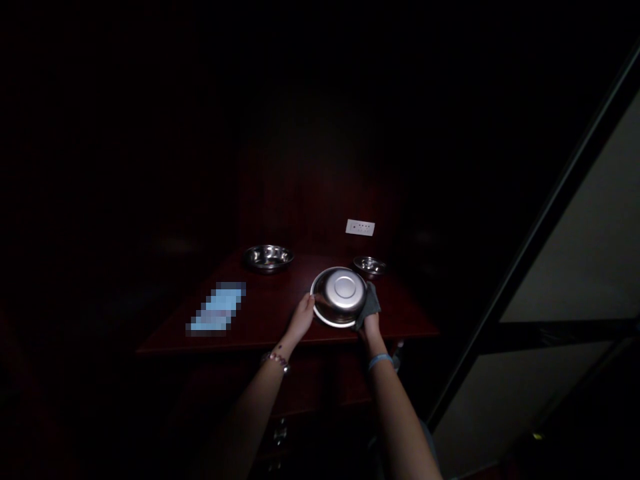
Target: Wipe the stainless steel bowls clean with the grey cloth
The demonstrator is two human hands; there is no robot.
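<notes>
Fingers (311,302) on bowl (345,288), red desk (280,303) in gloom

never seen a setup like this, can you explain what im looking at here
No machine here: these are a person's own hands, seen from a camera worn on the head, looking forward and down. The left hand grips the rim of a metal bowl, its underside facing the camera. The right hand holds a dark cloth against the bowl's other side. On the reddish table sit a back-left bowl and a back-right bowl. The blue patch is pixelated, so unreadable.
</notes>
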